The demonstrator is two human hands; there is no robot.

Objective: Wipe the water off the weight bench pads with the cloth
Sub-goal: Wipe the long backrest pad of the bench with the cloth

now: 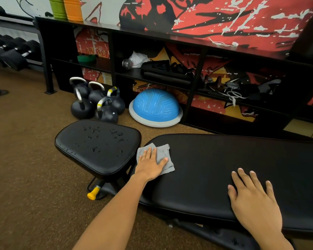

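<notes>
Cloth, grey, crumpled flat, lies on the long back pad at the end nearest the seat pad, one corner hanging over the gap between the two pads. Left hand: fingers spread, palm pressed flat on the cloth, nothing pinched. Right hand: fingers spread, flat on the bare back pad, well apart from the cloth, apparently bracing. Seat pad, just beside the cloth: beaded water drops scattered over its top, unwiped. Back pad: no drops visible. Judged progress: seat pad remains. Risks: cloth held only by palm pressure may bunch or slip into the gap while crossing to the seat pad; a hasty pass may push drops over the seat pad's edge onto the floor instead of absorbing them.
</notes>
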